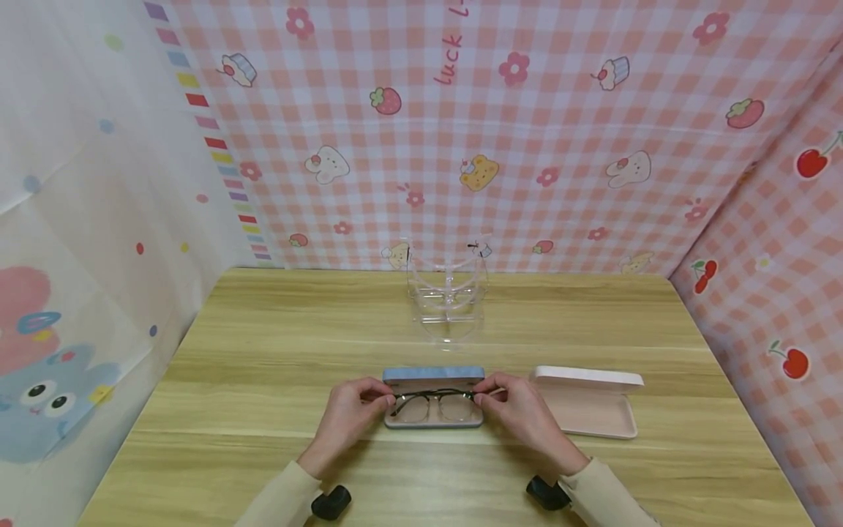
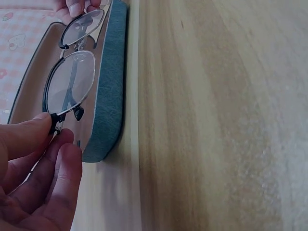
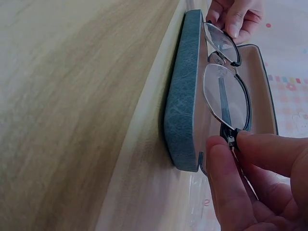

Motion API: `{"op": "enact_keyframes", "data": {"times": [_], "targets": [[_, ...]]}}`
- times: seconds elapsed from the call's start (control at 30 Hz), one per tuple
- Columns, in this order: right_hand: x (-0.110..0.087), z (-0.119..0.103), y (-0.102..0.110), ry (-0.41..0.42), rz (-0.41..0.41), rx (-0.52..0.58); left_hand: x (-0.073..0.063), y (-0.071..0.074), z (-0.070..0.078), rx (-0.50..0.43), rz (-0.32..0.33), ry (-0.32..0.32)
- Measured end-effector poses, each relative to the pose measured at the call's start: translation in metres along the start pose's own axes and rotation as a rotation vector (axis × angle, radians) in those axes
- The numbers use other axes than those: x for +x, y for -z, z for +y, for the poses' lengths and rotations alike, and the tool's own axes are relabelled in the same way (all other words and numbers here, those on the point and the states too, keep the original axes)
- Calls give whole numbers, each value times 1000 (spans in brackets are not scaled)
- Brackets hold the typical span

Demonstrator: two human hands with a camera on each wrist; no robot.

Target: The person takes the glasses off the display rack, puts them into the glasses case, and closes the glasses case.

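beige sleeves [image 1: 279, 498] lie nearest my head camera; beyond, left hand [image 1: 353, 416] and right hand [image 1: 523, 414], nearly closed, each pinch one outer corner of the glasses [image 1: 433, 394], over the open blue case [image 1: 433, 374]. i'd keep both pinches light and level so neither side snags.

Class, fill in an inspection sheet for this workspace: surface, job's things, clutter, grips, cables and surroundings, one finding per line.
Surface: light wood-grain tabletop.
Job's things: eyeglasses held at the open blue glasses case; whether they touch its lining is unclear.
Clutter: open pale glasses case to the right; clear stand behind.
Grips: left-hand grip and right-hand grip each pinch one end of the eyeglasses.
Cables: nothing seen.
Surroundings: pink checked cloth behind, white printed cloth left, cherry-print cloth right.
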State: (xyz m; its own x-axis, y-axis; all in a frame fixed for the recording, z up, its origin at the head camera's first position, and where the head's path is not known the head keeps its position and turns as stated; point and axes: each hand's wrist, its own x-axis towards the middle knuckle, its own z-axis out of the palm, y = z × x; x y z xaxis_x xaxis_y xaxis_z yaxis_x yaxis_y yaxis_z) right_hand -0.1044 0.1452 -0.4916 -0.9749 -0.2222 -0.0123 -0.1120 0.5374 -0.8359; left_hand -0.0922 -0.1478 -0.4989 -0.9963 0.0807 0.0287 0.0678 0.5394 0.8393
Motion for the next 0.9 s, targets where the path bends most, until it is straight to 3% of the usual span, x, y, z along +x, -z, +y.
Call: {"op": "enact_keyframes", "data": {"times": [0.53,0.9], "targets": [[2,2,0,2,-16,-57,5,-1,-5,68,-11,-8],[2,4,0,12,-39,-63,6,-3,-8,93,20,-44]]}}
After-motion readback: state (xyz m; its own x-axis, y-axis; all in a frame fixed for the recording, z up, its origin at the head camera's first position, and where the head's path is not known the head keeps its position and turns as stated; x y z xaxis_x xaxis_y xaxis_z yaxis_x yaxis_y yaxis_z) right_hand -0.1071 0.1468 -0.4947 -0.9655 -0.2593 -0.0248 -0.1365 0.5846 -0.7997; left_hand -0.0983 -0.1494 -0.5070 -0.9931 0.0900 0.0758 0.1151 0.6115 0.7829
